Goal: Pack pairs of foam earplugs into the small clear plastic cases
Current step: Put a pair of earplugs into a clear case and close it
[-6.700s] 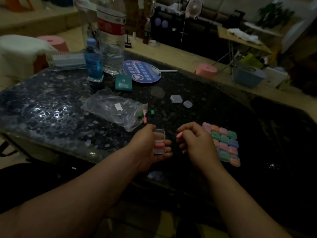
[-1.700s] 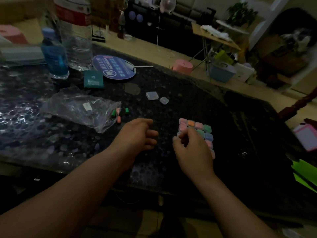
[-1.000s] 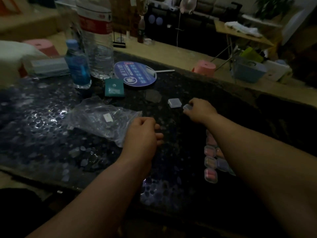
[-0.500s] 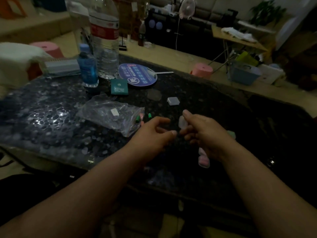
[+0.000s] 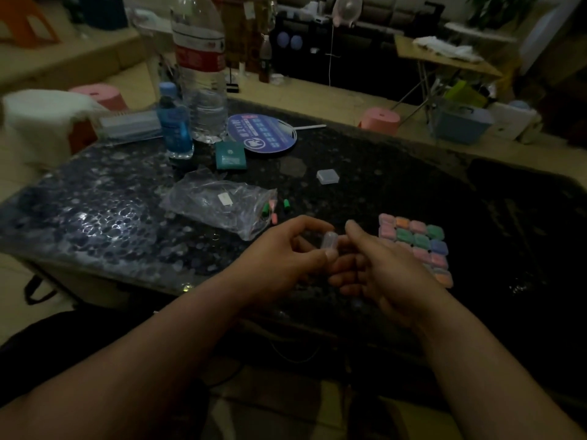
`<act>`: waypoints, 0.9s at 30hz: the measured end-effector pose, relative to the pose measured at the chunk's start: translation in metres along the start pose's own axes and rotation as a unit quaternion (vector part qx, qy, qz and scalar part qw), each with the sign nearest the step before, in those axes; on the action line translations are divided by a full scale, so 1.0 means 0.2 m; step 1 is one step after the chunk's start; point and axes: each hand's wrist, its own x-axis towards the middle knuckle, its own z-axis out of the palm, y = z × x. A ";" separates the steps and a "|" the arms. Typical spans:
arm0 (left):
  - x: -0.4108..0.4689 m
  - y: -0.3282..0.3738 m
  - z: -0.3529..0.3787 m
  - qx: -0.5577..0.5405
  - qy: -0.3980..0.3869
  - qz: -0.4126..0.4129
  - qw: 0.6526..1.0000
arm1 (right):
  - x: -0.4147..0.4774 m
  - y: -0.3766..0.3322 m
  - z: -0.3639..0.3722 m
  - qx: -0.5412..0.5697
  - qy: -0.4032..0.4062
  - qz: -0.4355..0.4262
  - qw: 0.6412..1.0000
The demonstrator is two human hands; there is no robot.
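The clear case stood roughly upright over the bench, pinched between the grips of the left hand and right hand, while the loose earplugs lay just beyond, nearer the left.

clear case half hidden, perhaps empty

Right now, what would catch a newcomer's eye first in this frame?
The left hand and right hand meet mid-frame, holding a clear case between them. Right of them lies a bright grid of filled cases; left, a plastic bag with loose earplugs at its mouth.
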 end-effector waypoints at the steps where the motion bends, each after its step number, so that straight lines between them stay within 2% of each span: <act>1: 0.00 -0.01 -0.01 0.006 0.000 0.007 1.000 | 0.00 -0.01 0.01 -0.011 -0.017 -0.005 1.000; 8: 0.02 -0.04 -0.04 0.009 0.003 0.002 1.000 | 0.06 -0.02 0.02 -0.040 -0.025 -0.069 0.997; 14: 0.04 -0.07 -0.06 -0.063 -0.021 -0.026 0.997 | 0.07 0.01 0.01 -0.074 -0.008 -0.126 0.989; 18: 0.04 -0.05 -0.05 -0.140 -0.025 -0.054 0.988 | 0.04 0.04 0.02 -0.157 0.017 -0.200 0.967; 23: 0.05 -0.07 -0.05 -0.161 -0.026 -0.064 0.984 | 0.03 0.07 0.04 -0.225 0.037 -0.276 0.934; 27: 0.06 -0.06 -0.05 -0.153 -0.034 -0.080 0.984 | 0.04 0.06 0.03 -0.266 0.052 -0.295 0.916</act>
